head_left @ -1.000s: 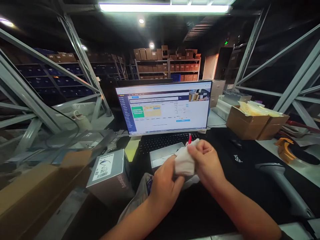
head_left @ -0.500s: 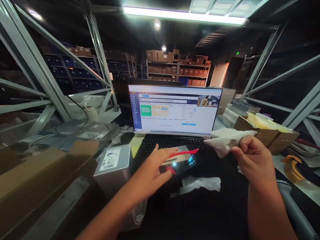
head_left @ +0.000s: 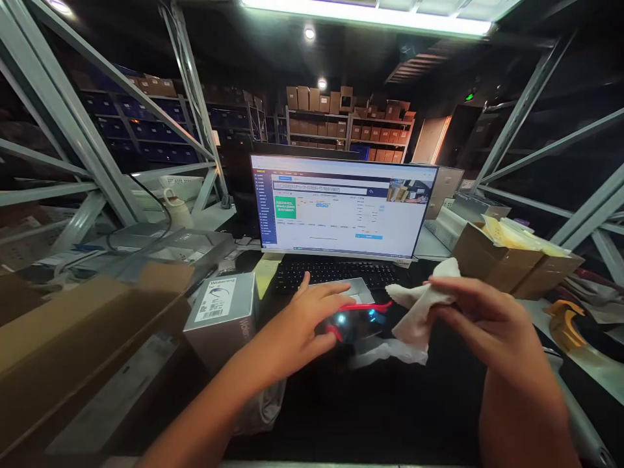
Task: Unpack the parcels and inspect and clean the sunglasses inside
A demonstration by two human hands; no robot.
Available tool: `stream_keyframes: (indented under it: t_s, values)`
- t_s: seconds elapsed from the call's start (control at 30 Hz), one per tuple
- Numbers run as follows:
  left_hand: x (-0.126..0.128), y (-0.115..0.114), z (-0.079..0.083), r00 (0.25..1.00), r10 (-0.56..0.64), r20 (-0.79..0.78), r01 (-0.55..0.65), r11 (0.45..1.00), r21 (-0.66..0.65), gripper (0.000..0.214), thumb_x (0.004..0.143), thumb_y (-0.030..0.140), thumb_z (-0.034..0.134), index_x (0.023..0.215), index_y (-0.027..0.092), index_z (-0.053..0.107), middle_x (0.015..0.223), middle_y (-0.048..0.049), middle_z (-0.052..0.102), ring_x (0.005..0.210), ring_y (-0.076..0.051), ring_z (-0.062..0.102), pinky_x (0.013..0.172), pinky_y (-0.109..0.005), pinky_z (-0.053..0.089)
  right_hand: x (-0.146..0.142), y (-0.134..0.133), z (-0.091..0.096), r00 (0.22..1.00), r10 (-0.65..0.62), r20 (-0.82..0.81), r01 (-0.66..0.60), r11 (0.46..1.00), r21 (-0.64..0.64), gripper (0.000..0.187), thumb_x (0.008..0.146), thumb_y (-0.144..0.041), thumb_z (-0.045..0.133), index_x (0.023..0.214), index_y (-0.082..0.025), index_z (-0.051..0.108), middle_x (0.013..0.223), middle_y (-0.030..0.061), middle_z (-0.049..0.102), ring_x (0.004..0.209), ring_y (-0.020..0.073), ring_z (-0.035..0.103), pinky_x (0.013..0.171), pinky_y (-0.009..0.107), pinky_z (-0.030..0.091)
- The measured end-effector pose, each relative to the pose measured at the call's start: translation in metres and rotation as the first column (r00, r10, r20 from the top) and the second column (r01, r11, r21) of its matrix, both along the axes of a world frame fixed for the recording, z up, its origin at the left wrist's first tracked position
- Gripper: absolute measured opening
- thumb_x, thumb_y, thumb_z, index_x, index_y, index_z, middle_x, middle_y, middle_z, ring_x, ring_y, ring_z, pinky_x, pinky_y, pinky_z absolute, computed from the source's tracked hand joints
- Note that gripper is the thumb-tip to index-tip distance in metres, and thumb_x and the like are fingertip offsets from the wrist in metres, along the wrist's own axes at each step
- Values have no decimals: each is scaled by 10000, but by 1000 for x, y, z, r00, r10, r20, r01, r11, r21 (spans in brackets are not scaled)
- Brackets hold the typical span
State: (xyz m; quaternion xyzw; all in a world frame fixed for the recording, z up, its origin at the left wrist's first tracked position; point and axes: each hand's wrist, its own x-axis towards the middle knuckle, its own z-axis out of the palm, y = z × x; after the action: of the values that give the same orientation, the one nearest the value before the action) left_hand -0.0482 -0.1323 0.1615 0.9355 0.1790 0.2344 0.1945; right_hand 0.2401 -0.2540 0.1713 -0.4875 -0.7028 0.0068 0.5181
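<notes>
— What are your hands doing?
— My left hand (head_left: 312, 315) lies spread over the red-framed glasses (head_left: 358, 320) on the black mat, fingers loose; whether it grips them, I can't tell. My right hand (head_left: 480, 318) pinches a white cloth (head_left: 419, 309) just right of them.
— What's hard to see?
— My palm hides the glasses' left end. The clear wrapper (head_left: 385, 351) beneath shows only partly; the monitor (head_left: 341, 208) text is unreadable.

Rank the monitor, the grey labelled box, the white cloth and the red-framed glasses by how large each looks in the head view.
1. monitor
2. grey labelled box
3. white cloth; it looks close in size to the glasses, so this order is unsure
4. red-framed glasses, partly hidden by the left hand
</notes>
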Motion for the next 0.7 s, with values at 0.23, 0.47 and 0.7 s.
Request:
stream_keyframes:
  t_s: [0.23,0.47,0.7]
  values:
    - [4,-5,1,999,1,-42,2,997,78,547,792,26,556,1277,275,605,1504,-93,504,1433,-252,425,1219,-669,61,-25,14,1,966,-19,257,22,1000,-9,141,918,-209,666,1023,-289,716,943,39,732,848,205,691,744,304,544]
    - [12,-2,-6,999,-28,16,26,994,108,526,789,53,586,1281,237,620,1407,-93,608,1311,-261,560,1164,-528,376,-57,33,-20,975,107,193,-66,976,-208,251,957,-261,638,1202,-312,625,1043,23,713,904,190,680,772,295,538]
    - [15,3,-15,972,99,215,-135,978,159,368,808,174,697,1174,203,673,1141,-51,753,1032,-252,708,896,-381,561,-60,37,-29,985,-94,145,70,985,159,220,949,-184,634,1125,-282,545,1027,15,646,915,168,641,828,295,521]
